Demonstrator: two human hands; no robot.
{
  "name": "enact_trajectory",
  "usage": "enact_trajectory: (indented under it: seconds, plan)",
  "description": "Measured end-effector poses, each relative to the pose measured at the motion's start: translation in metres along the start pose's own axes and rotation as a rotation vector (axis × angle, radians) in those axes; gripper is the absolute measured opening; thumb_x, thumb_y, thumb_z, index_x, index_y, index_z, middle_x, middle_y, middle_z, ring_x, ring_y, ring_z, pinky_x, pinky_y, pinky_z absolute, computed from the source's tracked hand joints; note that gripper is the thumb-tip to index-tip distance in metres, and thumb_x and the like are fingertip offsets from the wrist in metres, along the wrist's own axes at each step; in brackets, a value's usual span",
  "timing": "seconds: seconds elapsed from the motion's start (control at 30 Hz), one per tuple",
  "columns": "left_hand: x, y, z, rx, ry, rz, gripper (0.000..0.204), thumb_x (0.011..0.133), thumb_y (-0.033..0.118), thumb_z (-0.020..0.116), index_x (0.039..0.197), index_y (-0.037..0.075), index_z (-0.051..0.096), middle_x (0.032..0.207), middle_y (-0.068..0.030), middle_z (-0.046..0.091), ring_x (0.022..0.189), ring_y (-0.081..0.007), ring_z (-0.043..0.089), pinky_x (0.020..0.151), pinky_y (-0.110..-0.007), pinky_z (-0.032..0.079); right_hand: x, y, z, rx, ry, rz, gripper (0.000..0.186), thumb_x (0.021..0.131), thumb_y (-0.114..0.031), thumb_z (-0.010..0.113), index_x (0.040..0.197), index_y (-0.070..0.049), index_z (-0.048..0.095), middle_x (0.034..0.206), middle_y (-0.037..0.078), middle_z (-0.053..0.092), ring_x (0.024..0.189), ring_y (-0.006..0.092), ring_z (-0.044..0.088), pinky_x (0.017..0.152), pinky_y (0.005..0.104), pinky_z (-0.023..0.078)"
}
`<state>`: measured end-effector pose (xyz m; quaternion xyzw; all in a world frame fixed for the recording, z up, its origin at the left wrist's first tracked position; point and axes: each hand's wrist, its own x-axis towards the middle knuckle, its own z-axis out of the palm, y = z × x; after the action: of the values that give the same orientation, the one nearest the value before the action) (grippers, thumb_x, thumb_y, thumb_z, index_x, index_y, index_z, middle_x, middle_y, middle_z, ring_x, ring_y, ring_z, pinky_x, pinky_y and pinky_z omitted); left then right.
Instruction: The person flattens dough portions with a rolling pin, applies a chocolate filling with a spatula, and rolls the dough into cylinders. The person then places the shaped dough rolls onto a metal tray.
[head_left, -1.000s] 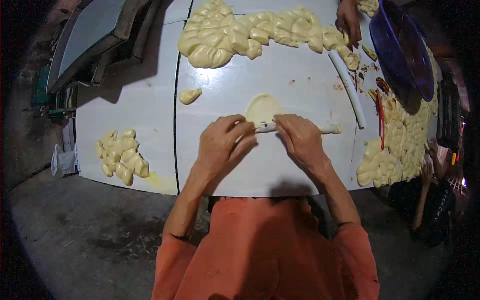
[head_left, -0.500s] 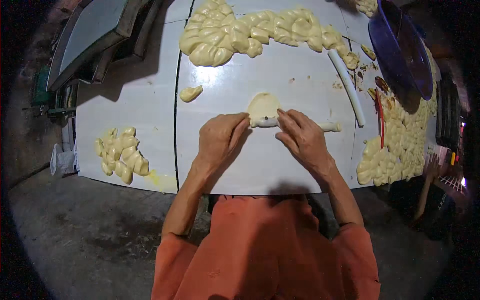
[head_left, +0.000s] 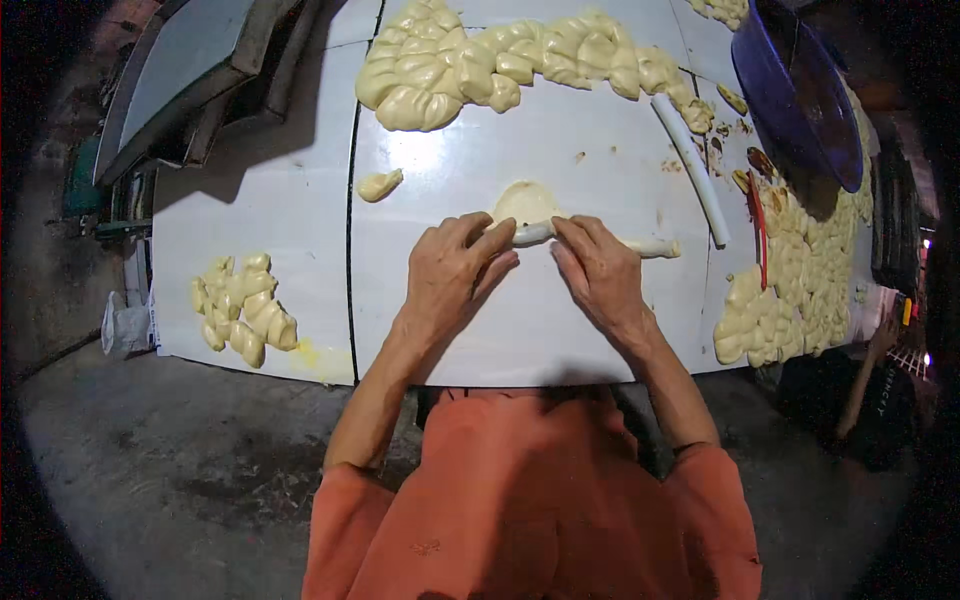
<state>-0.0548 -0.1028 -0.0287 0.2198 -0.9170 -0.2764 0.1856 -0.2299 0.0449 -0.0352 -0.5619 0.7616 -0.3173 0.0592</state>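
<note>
one dough round [head_left: 526, 200] lay partly rolled, far side flat; left hand [head_left: 448, 264] and right hand [head_left: 602, 266], fingers half-curled, pinched its near edge.

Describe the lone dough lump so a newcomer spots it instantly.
On the white table, find the dark seam left of the left hand. Just right of it, nearer than the long dough pile, lies a small yellow lump. Unlike the pile, it is one piece lying alone.
</note>
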Motion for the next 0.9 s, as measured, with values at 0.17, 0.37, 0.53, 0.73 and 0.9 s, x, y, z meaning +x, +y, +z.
enact_trajectory:
  seconds: [0.17,0.37,0.53,0.73,0.9]
  plan:
    - [0.009,-0.003,0.006,0.028,0.011,0.025,0.03,0.088,0.023,0.079,0.116,0.013,0.076,0.11,-0.0134,0.071,0.094,-0.0302,0.068,0.08,-0.043,0.054,0.017,0.0,-0.006,-0.001,-0.127,0.062,0.025,0.095,-0.011,0.066,0.12,-0.007,0.068,0.114,0.012,0.066,0.094,0.0297,0.071,0.078,0.0425,0.059]
    - [0.011,-0.007,0.005,-0.016,0.046,0.04,0.026,0.089,0.018,0.078,0.114,0.01,0.076,0.11,-0.0131,0.071,0.09,-0.0311,0.068,0.077,-0.043,0.054,0.03,0.007,-0.01,0.126,-0.186,0.135,0.024,0.096,-0.007,0.061,0.119,-0.006,0.067,0.115,0.012,0.067,0.096,0.0319,0.072,0.083,0.0448,0.058]
    - [0.014,-0.006,0.006,-0.003,0.021,0.017,0.023,0.09,0.017,0.077,0.112,0.01,0.075,0.111,-0.0122,0.07,0.089,-0.0304,0.068,0.078,-0.044,0.055,0.032,0.005,-0.005,-0.067,-0.144,0.139,0.024,0.098,-0.012,0.062,0.122,-0.006,0.065,0.108,0.012,0.069,0.09,0.0305,0.071,0.077,0.0446,0.058]
    - [0.014,0.002,0.003,-0.05,-0.016,-0.004,0.029,0.086,0.019,0.08,0.114,0.012,0.074,0.116,-0.0098,0.068,0.09,-0.0272,0.068,0.078,-0.042,0.055,0.013,-0.001,-0.007,-0.047,-0.139,0.133,0.029,0.098,-0.018,0.066,0.126,-0.01,0.064,0.112,0.011,0.065,0.096,0.0287,0.07,0.078,0.0431,0.058]
    - [0.026,-0.001,0.003,-0.054,-0.051,0.024,0.023,0.088,0.019,0.078,0.11,0.011,0.078,0.114,-0.0109,0.07,0.095,-0.0297,0.069,0.081,-0.043,0.056,0.032,0.006,-0.017,0.007,-0.303,0.032,0.019,0.095,-0.011,0.064,0.113,-0.005,0.068,0.105,0.011,0.067,0.085,0.0328,0.07,0.074,0.0411,0.058]
